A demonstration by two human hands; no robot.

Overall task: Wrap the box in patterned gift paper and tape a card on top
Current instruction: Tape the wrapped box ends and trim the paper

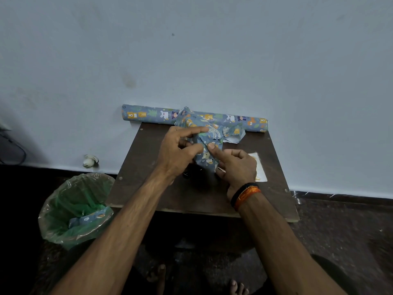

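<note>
A box covered in blue animal-print gift paper (209, 133) sits tilted at the middle of the small brown table (165, 199). My left hand (180, 152) grips its left side, fingers curled over a folded paper edge. From the right, my right hand (236, 167) presses a finger on the near paper flap. Loose paper with a white underside sticks out at the box's far right. A white card (260, 169) with orange marks lies flat on the table, partly hidden behind my right hand. The box itself is hidden under the paper.
A roll of the same gift paper (146, 114) lies along the table's back edge against the wall. Left of the table stands a bin (74, 207) lined with green plastic, with a paper scrap inside. A small white object (90, 161) lies on the floor by the wall.
</note>
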